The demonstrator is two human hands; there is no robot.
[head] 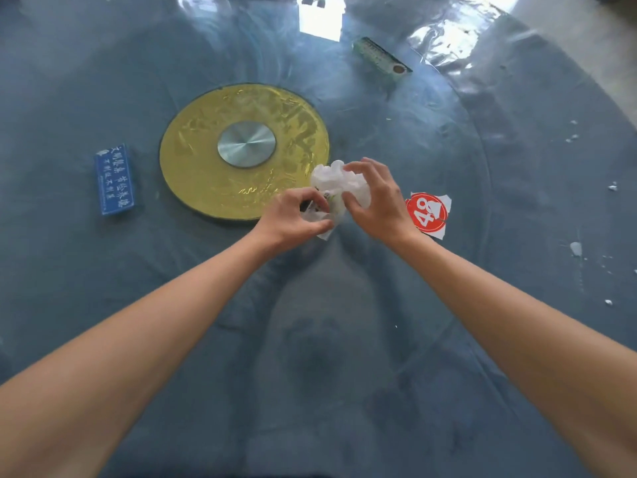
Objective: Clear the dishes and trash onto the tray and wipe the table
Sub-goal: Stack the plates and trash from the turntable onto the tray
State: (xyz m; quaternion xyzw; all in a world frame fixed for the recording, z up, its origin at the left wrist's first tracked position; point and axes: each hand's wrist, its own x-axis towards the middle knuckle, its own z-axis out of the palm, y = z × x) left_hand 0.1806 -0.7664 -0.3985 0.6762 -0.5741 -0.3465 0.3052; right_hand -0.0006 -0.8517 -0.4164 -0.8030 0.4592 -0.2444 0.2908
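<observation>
Now both hands meet in the middle of the frame, just below the gold disc (241, 150). The left hand (294, 219) pinches a small clear wrapper (319, 215), and the right hand (374, 198) curls its fingers round a crumpled white wad (336, 182) of tissue or plastic. The two bits of trash touch each other, held just over the table (327, 339).

No dishes show anywhere, so that part looks done. Some trash is still left: a red and white number tag (427, 213) right of the hands, and white crumbs (575, 248) near the right edge. A blue sign block (115, 179) sits at the left and a green box (381, 58) at the top; these may stay. Wiping looks not yet started.

The tray is not in view. I cannot tell what the wrapper holds.
</observation>
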